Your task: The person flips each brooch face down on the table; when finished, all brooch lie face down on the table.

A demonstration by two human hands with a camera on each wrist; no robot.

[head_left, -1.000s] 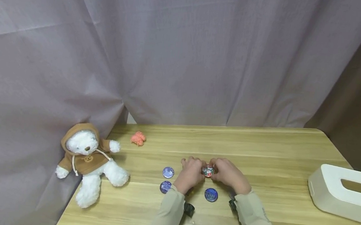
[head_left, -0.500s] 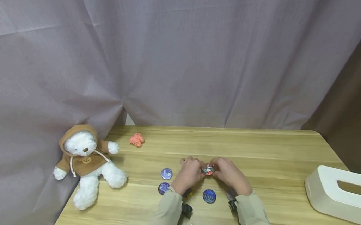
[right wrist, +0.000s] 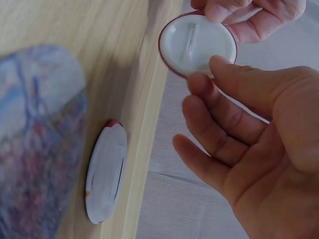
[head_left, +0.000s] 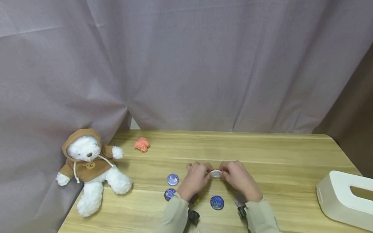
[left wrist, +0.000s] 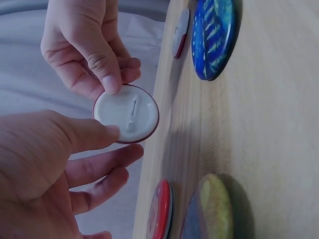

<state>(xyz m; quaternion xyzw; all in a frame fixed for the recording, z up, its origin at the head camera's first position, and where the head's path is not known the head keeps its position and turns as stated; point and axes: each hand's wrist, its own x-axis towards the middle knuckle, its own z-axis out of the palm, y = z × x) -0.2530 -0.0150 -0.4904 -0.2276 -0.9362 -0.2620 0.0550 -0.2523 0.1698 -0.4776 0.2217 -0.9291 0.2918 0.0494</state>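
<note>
Badge point(left wrist: 121, 110), its pin point(left wrist: 132, 113) running roughly hand to hand, is pinched thumb-to-finger at opposite sides by left hand point(head_left: 197, 177) and right hand point(head_left: 239, 178), inside the table point(head_left: 288, 157)'s far edge.

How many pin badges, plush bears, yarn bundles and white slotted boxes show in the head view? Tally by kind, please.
Pin badges: 6 (1 held, 5 lying flat, some partly covered; others may be hidden)
Plush bear: 1
Coral yarn bundle: 1
White slotted box: 1
Total visible: 9
</note>
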